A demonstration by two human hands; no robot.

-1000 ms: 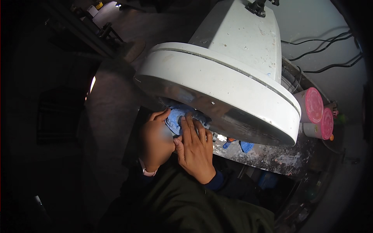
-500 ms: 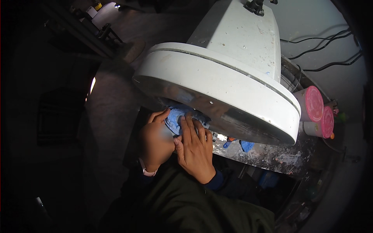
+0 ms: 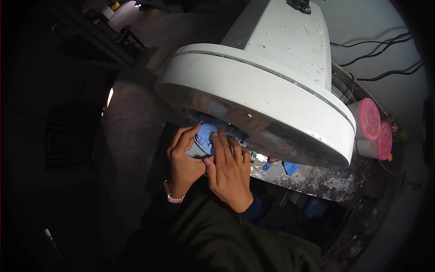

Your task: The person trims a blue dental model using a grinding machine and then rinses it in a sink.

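A blue horseshoe-shaped dental cast (image 3: 204,137) with raised tooth shapes sits between my hands, under the rim of a large white round machine housing (image 3: 253,77). Curled round the cast's left side, my left hand (image 3: 185,154) is closed, its thumb reaching toward the right hand. A pale grey part (image 3: 195,152) of the cast shows beside those fingers. My right hand (image 3: 229,170) rests its fingers on the cast's inner and right side, thumb close to the left thumb. The cast's far edge is dark and partly hidden by the housing and fingers.
A stained bench top (image 3: 317,181) extends to the right. On it lie a small blue-handled tool (image 3: 268,166) and a blue piece (image 3: 290,168). Two tubs with pink lids, a larger tub (image 3: 369,119) and a smaller tub (image 3: 384,141), stand beyond. Black cables (image 3: 380,56) run along the wall.
Both hands stay on the cast, the left fingers shifting only slightly. My left hand, blurred before, now shows clearly. The whole view has shifted a little.
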